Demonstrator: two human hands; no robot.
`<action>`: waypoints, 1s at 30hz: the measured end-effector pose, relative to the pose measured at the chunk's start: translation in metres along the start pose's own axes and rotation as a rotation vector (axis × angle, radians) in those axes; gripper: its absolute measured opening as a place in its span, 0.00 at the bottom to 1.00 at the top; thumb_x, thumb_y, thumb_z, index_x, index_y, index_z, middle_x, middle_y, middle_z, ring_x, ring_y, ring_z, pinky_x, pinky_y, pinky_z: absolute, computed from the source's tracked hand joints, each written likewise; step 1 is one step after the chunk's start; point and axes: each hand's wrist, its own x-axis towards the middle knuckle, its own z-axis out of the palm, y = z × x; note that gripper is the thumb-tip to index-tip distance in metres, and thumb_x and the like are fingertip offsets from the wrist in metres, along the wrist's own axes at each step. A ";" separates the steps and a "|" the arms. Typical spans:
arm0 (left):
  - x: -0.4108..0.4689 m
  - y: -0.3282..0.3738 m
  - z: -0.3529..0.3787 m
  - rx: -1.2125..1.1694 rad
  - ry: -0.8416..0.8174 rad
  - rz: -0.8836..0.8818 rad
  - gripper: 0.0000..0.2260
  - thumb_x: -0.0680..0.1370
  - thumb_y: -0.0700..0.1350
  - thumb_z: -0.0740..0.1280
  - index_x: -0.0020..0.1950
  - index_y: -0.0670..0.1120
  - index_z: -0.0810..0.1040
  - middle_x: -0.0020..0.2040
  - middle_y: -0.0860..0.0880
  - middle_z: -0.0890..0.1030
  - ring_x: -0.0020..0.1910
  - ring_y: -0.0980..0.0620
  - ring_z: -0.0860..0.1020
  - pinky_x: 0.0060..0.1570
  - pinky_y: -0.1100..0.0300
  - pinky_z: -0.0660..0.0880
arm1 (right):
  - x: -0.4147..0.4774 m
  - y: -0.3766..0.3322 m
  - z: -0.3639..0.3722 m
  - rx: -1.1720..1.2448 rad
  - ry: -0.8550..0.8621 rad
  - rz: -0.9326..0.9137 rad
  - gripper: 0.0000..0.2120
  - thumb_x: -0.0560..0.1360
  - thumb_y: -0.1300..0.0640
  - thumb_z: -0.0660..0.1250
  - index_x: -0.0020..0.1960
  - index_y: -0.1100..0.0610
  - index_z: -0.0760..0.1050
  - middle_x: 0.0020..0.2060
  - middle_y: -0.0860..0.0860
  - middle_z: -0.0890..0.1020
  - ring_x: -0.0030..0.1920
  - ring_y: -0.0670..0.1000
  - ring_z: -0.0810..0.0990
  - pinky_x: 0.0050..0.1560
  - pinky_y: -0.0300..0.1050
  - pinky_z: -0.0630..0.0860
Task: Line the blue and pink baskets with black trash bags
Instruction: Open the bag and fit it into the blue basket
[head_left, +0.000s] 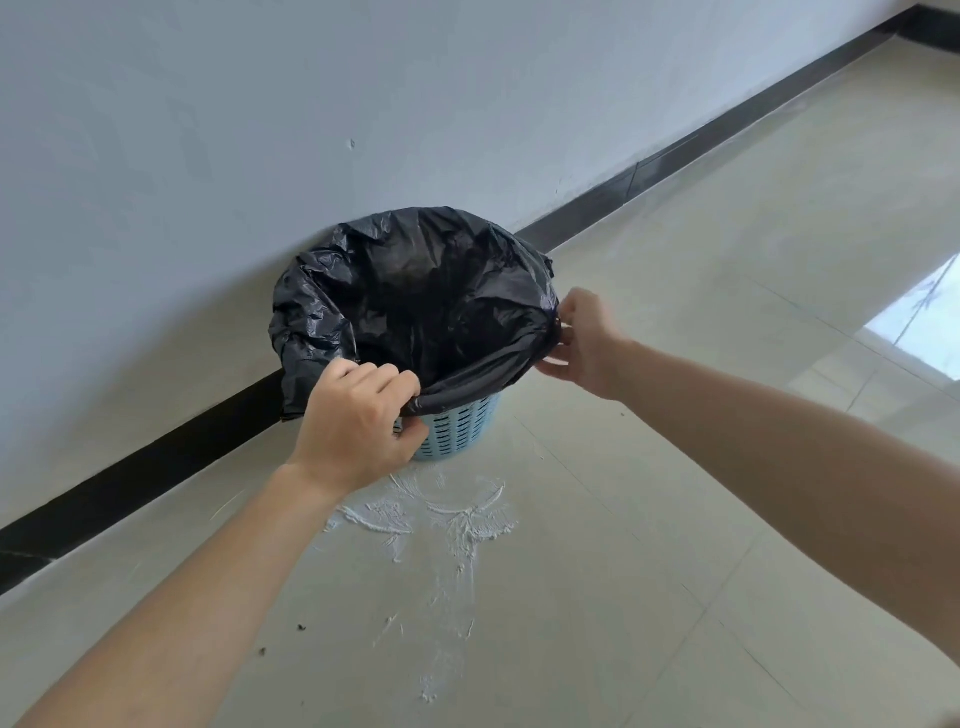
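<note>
A blue slotted basket (457, 428) stands on the floor against the wall. A black trash bag (415, 291) sits in it, its mouth spread wide and folded over most of the rim, so only the basket's lower front shows. My left hand (358, 415) grips the bag's edge at the near left of the rim. At the right side of the rim my right hand (582, 338) pinches the bag's edge. The stretch of bag between my hands is pulled taut. No pink basket is in view.
A white wall (260, 130) with a black baseboard (649, 171) runs behind the basket. Beige floor tiles (727, 260) spread to the right. A white dried smear (441, 514) marks the floor just in front of the basket.
</note>
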 end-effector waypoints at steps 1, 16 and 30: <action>-0.001 -0.002 0.000 0.015 0.015 0.005 0.05 0.69 0.46 0.65 0.37 0.45 0.74 0.30 0.52 0.71 0.29 0.48 0.69 0.38 0.53 0.66 | 0.004 -0.003 -0.003 -0.005 0.000 -0.012 0.13 0.76 0.50 0.56 0.43 0.56 0.75 0.33 0.50 0.78 0.34 0.51 0.79 0.41 0.45 0.78; -0.005 -0.007 0.001 0.077 0.045 -0.026 0.08 0.69 0.46 0.66 0.34 0.46 0.68 0.29 0.51 0.65 0.29 0.47 0.65 0.33 0.51 0.63 | 0.037 0.001 0.003 -0.351 0.310 -0.085 0.11 0.81 0.58 0.58 0.42 0.57 0.74 0.39 0.53 0.77 0.33 0.50 0.76 0.22 0.37 0.75; -0.002 0.009 -0.007 0.160 -0.026 -0.056 0.06 0.68 0.44 0.64 0.34 0.44 0.69 0.28 0.48 0.68 0.27 0.46 0.66 0.31 0.56 0.61 | 0.016 -0.020 0.042 -1.054 0.383 -0.566 0.26 0.71 0.41 0.63 0.68 0.47 0.66 0.52 0.49 0.74 0.47 0.53 0.76 0.46 0.49 0.74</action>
